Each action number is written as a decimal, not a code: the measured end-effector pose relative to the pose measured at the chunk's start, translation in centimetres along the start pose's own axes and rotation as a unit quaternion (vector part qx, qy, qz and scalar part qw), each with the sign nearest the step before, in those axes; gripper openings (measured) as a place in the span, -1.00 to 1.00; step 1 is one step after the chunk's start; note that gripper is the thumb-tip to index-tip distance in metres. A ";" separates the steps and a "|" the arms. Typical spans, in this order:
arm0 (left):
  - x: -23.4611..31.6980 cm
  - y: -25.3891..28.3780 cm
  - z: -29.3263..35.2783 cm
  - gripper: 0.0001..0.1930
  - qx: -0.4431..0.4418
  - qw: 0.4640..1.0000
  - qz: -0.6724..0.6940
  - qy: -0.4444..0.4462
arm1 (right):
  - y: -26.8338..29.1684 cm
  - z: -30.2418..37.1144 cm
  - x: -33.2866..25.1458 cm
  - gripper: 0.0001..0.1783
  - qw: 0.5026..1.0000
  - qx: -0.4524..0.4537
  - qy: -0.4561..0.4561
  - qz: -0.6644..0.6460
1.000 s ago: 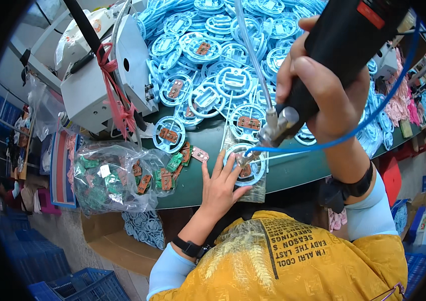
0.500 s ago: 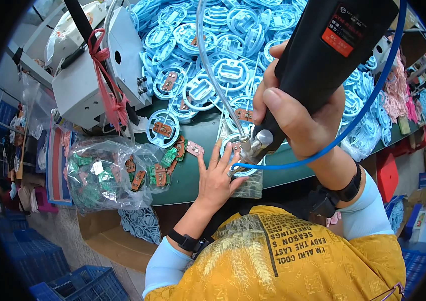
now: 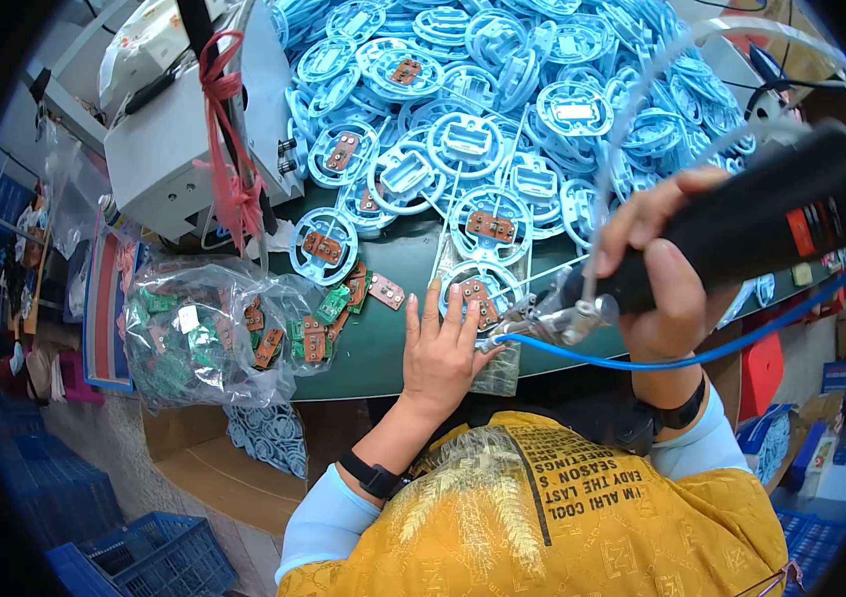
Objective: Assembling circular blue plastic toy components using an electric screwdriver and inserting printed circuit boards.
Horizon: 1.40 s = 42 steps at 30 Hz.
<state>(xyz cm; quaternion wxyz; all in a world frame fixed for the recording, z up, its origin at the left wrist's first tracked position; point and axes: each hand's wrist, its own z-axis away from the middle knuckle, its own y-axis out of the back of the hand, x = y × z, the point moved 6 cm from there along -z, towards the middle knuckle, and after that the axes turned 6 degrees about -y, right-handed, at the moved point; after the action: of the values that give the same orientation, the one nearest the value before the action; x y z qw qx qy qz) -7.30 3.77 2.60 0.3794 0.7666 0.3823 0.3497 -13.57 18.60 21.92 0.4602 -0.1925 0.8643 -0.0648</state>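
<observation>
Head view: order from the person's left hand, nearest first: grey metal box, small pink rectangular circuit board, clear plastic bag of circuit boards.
1. Small pink rectangular circuit board: just upper left of the left hand.
2. Clear plastic bag of circuit boards: farther left.
3. Grey metal box: upper left, beyond the bag.

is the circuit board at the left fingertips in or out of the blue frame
In: the brown circuit board sits inside the blue frame, whose rim curves around it.
</observation>
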 end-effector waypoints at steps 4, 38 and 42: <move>0.1 -0.2 0.0 -0.36 -0.009 1.000 0.006 -0.009 | 0.9 0.4 0.1 -0.47 0.999 0.004 0.012 -0.032; 0.0 -0.4 0.3 -0.32 -0.029 0.999 0.011 -0.032 | -1.3 -2.0 1.3 -0.56 0.995 -0.056 -0.044 0.074; -0.2 -0.8 0.1 -0.32 -0.038 0.999 0.001 -0.038 | -1.3 -2.7 1.9 -0.47 0.987 -0.081 -0.039 0.136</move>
<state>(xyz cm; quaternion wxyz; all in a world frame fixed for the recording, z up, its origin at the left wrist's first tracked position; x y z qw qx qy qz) -7.59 3.95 1.85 0.4223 0.7648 0.3531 0.3348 -16.42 16.51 22.35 0.4811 -0.1122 0.8661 0.0758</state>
